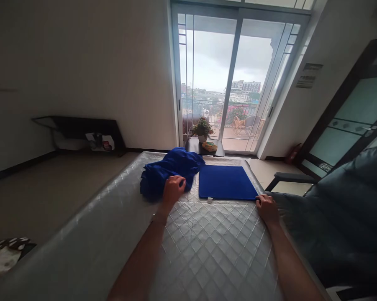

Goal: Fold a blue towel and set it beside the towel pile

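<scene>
Count: two hands, two blue cloths, one quilted silver pad (213, 246) carrying both cloths. The bunched blue cloth (171, 171) lies at the pad's far edge, left of centre. The flat blue cloth (225, 182), squared out, lies toward the far right corner, just touching the bunched one. Left grip (174, 190): fingers curled, pressed on the bunched cloth's near side; pinch not confirmed. Right grip (266, 208): fingers together at the flat cloth's near right corner, by the pad's right edge; pinch cannot be told. One white tag (210, 200) sits at the flat cloth's near edge. Beyond the far edge: one small dark side table (207, 147), one potted plant (202, 129) on it, one sliding glass door (207, 71) behind. One dark leather chair (342, 217) runs along the pad's right edge.
</scene>
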The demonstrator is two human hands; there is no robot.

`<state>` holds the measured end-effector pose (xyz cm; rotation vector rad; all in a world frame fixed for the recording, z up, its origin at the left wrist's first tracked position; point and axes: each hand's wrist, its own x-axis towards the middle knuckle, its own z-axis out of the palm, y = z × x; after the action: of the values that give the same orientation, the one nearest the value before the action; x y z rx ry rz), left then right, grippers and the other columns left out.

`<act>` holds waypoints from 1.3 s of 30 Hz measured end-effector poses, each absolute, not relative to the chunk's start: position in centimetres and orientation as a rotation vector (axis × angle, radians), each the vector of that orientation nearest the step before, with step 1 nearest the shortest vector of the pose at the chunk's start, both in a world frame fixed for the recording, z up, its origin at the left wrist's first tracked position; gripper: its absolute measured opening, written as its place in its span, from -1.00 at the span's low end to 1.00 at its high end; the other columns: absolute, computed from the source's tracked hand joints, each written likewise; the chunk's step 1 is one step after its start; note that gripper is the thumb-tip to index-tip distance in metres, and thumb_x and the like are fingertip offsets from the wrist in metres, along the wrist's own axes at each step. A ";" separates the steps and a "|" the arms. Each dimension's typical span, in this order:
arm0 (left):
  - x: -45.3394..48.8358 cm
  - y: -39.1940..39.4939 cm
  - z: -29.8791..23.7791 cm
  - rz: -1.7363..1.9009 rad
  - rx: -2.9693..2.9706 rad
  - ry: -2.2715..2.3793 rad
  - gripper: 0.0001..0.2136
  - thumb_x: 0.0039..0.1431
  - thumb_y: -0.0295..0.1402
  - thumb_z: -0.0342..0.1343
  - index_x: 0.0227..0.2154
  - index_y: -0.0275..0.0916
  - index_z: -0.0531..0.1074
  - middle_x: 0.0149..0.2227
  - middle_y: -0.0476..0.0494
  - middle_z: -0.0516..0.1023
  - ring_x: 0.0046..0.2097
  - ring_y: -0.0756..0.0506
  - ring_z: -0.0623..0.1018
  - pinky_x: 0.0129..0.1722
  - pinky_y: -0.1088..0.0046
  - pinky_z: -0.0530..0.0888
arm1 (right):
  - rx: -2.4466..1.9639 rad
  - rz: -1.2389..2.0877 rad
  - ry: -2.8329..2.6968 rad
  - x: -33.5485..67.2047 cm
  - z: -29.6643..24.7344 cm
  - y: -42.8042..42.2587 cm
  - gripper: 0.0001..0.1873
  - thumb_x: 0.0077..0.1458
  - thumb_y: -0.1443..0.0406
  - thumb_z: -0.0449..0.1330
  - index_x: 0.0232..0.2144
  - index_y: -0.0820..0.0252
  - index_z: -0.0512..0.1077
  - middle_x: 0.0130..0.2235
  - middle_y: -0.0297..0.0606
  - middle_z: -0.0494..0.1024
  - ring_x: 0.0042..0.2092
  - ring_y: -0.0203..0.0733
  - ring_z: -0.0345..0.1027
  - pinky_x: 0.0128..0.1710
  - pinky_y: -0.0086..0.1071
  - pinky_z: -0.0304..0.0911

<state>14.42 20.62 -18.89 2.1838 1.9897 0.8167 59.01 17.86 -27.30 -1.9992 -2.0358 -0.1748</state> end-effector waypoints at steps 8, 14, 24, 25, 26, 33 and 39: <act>0.6 21.7 -17.0 1.063 1.398 2.562 -0.24 0.07 0.09 0.14 0.19 -0.40 0.28 0.16 -0.53 0.38 0.21 -0.41 0.34 0.16 0.08 0.26 | -1.972 -0.292 -1.978 59.6 -28.9 18.7 -0.65 0.14 0.28 -0.01 -0.21 0.28 0.53 -0.19 -0.04 0.57 -0.17 -0.01 0.35 -0.07 -0.20 0.24; -3.9 21.6 -18.5 1.048 1.252 2.243 -0.63 0.17 -0.20 0.12 -0.05 -0.32 0.52 -0.11 -0.30 0.64 -0.03 -0.24 0.59 -0.04 0.31 0.46 | -2.023 -0.413 -1.958 59.4 -29.1 18.6 -0.63 0.11 0.26 -0.04 -0.31 0.27 0.55 -0.26 -0.04 0.58 -0.22 0.03 0.37 -0.15 -0.17 0.26; -2.1 20.9 -11.8 1.687 1.385 2.027 -0.68 0.31 -0.34 -0.05 0.02 -0.22 0.49 0.03 -0.15 0.58 0.05 -0.11 0.53 0.10 0.39 0.39 | -1.782 -0.364 -1.792 50.4 -24.1 14.1 -0.68 0.12 0.26 -0.02 -0.31 0.23 0.51 -0.22 -0.02 0.57 -0.16 0.02 0.42 -0.06 -0.12 0.27; -2.0 20.4 -10.5 1.818 1.369 2.003 -0.69 0.31 -0.35 -0.05 0.00 -0.21 0.50 0.00 -0.14 0.59 0.03 -0.11 0.54 0.07 0.39 0.41 | -1.733 -0.317 -1.771 48.9 -23.5 13.6 -0.70 0.12 0.24 0.00 -0.30 0.22 0.51 -0.22 -0.05 0.57 -0.16 0.01 0.42 -0.09 -0.14 0.30; -2.1 19.8 -9.0 1.950 1.333 2.000 -0.69 0.30 -0.36 -0.06 -0.01 -0.21 0.50 -0.02 -0.13 0.59 0.00 -0.10 0.55 0.05 0.39 0.42 | -1.679 -0.268 -1.755 47.3 -22.9 13.0 -0.72 0.13 0.24 0.02 -0.31 0.20 0.51 -0.23 -0.08 0.56 -0.18 -0.02 0.41 -0.14 -0.18 0.33; -3.8 13.4 0.1 2.584 1.265 1.935 -0.73 0.32 -0.40 -0.03 0.00 -0.17 0.47 -0.01 -0.06 0.54 0.03 -0.09 0.51 0.09 0.33 0.40 | -1.166 0.144 -1.962 33.8 -17.1 8.3 -0.77 0.25 0.32 0.03 -0.20 0.07 0.49 -0.18 -0.23 0.54 -0.14 -0.17 0.45 -0.16 -0.26 0.45; -1.3 9.4 3.6 2.718 1.374 1.853 -0.75 0.33 -0.39 -0.04 -0.02 -0.15 0.46 -0.02 0.02 0.53 0.07 -0.12 0.50 0.14 0.23 0.40 | -1.031 0.298 -2.483 18.9 -14.9 8.4 -0.27 0.02 0.14 0.34 0.24 -0.23 0.26 0.39 -0.25 0.03 0.35 0.32 -0.12 0.16 0.22 0.17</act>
<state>-1.34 9.43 3.55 1.3737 1.8530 2.7181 18.94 8.38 -14.94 -1.0314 -2.4832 0.2975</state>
